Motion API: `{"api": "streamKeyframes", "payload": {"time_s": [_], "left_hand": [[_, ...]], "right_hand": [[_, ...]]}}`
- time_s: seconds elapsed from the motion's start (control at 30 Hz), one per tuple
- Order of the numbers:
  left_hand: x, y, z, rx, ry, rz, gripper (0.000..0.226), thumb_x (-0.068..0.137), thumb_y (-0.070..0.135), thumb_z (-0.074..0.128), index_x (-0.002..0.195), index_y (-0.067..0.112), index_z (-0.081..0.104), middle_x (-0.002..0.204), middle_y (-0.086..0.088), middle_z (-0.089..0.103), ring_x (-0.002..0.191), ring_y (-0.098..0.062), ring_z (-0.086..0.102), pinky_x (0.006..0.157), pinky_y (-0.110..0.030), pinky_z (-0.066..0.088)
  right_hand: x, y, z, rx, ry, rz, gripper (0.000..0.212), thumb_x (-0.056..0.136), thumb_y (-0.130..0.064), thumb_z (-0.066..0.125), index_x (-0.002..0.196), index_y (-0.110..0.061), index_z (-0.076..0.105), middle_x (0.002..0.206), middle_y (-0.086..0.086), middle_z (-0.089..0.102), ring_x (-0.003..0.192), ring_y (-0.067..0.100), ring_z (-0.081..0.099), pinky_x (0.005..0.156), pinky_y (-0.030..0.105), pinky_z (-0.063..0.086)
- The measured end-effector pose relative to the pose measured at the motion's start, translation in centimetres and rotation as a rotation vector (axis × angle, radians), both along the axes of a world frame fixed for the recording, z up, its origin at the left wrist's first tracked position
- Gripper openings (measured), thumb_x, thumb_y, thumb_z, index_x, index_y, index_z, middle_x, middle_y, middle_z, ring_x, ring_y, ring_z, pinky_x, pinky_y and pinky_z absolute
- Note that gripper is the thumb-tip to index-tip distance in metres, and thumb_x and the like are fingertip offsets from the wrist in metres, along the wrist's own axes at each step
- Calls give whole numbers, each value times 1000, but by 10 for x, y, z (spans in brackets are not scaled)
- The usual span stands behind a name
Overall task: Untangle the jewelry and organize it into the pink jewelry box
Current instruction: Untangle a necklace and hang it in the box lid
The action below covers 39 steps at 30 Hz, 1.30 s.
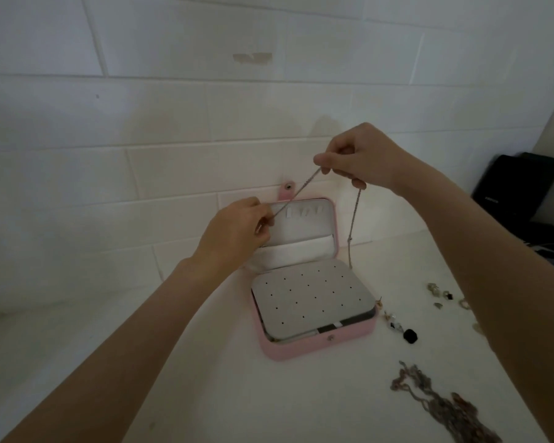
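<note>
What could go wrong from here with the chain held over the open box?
1. The chain is stretched taut between the left hand and right hand; more pull may tighten the small knot on its dangling end, or slip a pinch grip.
2. That loose end hangs by the pink jewelry box edge and could snag there.
3. The right forearm passes over the loose small pieces and tangled chains; lowering it could scatter them.

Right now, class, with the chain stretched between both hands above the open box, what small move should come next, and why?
Probably lower the chain onto the hooks inside the open lid. Left hand and right hand each pinch it, the span between looks tangle-free, and one end hangs loose beside the pink box.
</note>
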<state>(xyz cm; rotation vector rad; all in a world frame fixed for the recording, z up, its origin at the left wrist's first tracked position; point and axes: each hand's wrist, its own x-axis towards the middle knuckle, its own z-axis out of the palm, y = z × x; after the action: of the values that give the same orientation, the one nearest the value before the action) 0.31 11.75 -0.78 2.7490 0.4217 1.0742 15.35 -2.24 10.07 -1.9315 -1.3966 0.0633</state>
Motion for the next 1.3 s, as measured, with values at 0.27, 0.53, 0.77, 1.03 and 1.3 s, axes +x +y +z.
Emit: {"api": "streamKeyframes", "payload": {"time_s": [0.27,0.53,0.77,1.03,1.3], "left_hand": [[-4,0,-1,124,103,-1,8,80,2,65,79,-4,69,87,-15,57,74,-30,58,64,-36,49],[-5,-5,0,125,185,33,15,86,7,60,82,-6,66,99,-15,52,87,-28,54,70,-31,41],[-2,-9,10,-40,236,20,18,89,16,59,98,2,66,107,-9,52,88,-23,56,72,-26,37],[2,-1,39,-74,50,82,18,89,15,61,94,4,72,91,-15,62,84,-29,58,69,-28,35],[7,6,67,-200,-262,-38,13,85,14,66,92,6,74,78,-6,69,69,-8,64,74,-26,49]], "right_hand": [[-5,-24,15,-367,-150,-45,19,75,-27,77,68,-14,65,51,-5,42,48,12,37,44,19,33],[-10,-34,39,-110,-222,-143,16,85,-21,65,80,-7,72,54,3,45,43,15,40,39,14,36],[-16,-36,44,102,-119,-132,17,87,-20,63,80,-6,71,50,-3,39,48,11,34,46,17,33],[-14,-38,21,-206,14,-39,20,88,-18,62,72,-7,68,57,1,46,53,15,41,42,20,38],[-14,-23,-3,-333,94,45,21,89,-17,61,78,0,69,59,2,48,49,14,40,44,21,41]]}}
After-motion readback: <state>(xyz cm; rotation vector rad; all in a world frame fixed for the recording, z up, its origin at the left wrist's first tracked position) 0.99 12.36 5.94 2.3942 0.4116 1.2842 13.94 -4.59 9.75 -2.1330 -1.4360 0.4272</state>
